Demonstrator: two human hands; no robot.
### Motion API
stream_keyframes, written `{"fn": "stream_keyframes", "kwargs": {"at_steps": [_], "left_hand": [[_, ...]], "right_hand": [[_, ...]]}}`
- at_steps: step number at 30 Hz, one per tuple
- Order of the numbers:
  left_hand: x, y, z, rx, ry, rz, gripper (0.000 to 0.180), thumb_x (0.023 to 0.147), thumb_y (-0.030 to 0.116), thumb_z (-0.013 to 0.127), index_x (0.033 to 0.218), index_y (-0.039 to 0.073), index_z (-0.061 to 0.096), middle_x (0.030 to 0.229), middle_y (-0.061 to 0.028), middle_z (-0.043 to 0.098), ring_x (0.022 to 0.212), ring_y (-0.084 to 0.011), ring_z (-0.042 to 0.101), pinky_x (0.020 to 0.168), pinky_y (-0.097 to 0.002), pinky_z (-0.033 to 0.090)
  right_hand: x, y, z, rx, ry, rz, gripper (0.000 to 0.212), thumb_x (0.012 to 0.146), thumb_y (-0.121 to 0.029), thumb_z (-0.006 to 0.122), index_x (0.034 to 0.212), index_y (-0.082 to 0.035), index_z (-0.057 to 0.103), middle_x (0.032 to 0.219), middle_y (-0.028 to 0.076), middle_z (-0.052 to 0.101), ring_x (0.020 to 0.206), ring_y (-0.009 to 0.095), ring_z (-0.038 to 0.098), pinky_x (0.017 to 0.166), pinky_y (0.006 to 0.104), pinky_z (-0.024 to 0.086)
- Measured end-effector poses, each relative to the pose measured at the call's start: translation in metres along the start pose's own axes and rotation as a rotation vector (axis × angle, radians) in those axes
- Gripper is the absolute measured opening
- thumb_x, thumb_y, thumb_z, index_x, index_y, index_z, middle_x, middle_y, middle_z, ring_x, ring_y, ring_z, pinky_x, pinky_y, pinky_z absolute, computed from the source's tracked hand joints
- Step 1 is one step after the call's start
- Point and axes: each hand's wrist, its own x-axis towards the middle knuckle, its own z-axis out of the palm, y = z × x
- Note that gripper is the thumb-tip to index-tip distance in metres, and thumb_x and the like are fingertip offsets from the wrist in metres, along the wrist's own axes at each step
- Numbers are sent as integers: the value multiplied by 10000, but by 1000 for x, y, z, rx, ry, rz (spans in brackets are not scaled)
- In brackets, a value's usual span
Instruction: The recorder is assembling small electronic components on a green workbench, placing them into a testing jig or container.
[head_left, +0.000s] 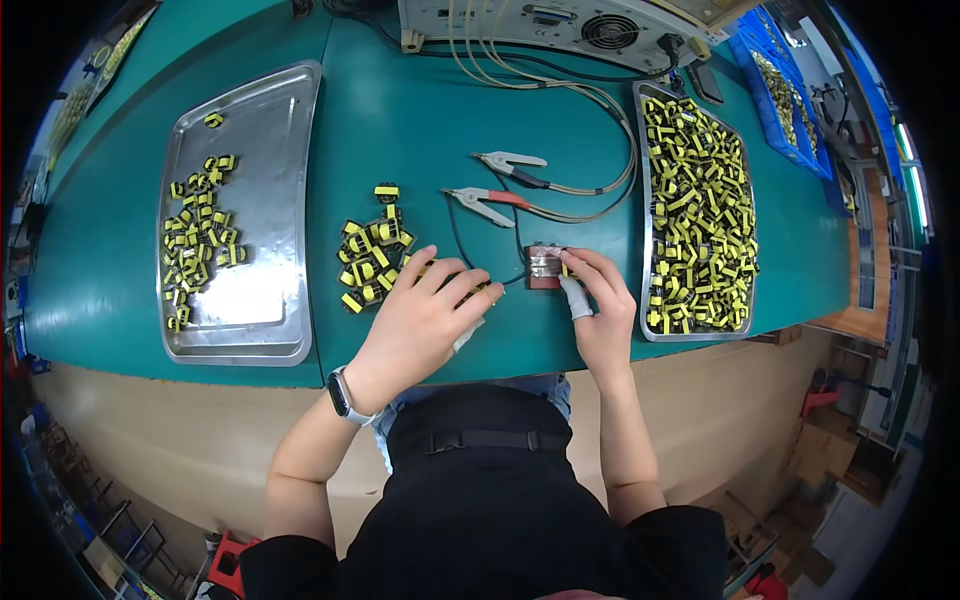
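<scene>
Small yellow-and-black transformers (pixel 372 250) lie in a loose pile left of centre on the green table. My left hand (pixel 425 310) curls over the pile's right side. Bits of yellow show between its bent fingers, so it grips a transformer there, mostly hidden. At a small reddish block with metal contacts (pixel 543 268), my right hand (pixel 602 295) pinches another transformer (pixel 565 269) against the right edge. White covers wrap a finger or thumb of each hand. Dark leads run to the block from near a red-handled clip (pixel 490 200) and a grey clip (pixel 510 162).
A metal tray (pixel 270 230) at left holds scattered transformers. The right tray (pixel 648 325) is heaped with them. An instrument (pixel 560 30) with a fan and cables stands at the back. Blue bins (pixel 790 150) sit far right.
</scene>
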Motion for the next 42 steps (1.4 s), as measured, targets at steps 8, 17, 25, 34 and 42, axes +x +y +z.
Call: {"fn": "stream_keyframes", "kwargs": {"at_steps": [8,17,25,34,42], "left_hand": [[12,12,-3,20,-25,-29,370,849,189,726,1194,91,634,1151,-72,629,1132,-269,597,1090,-498,417],[2,32,9,102,100,-52,357,825,183,734,1155,81,641,1139,-89,631,1099,-298,595,998,-452,470],[-15,45,24,160,212,-29,383,844,91,668,1227,76,663,1252,-100,651,1202,-308,593,1008,-444,484],[-14,37,35,85,306,12,419,766,46,679,1180,107,684,1268,-88,669,1219,-305,609,987,-441,509],[-21,40,37,35,326,14,433,746,28,677,1170,110,688,1259,-79,673,1213,-305,612,1001,-451,500]], "right_hand": [[9,-5,-5,8,46,-18,243,890,33,702,1131,10,680,1114,177,702,989,354,697,835,383,558],[-1,2,15,224,159,309,160,977,-141,670,1037,6,689,833,206,717,744,331,731,660,407,538],[0,14,28,174,259,256,195,949,-205,728,919,-18,685,721,172,698,650,332,700,587,410,510],[12,21,31,189,326,175,222,943,-229,734,884,-20,691,654,154,660,567,315,642,555,416,480],[6,21,34,203,370,188,236,972,-232,682,898,-8,694,682,173,673,594,329,655,565,434,470]]}}
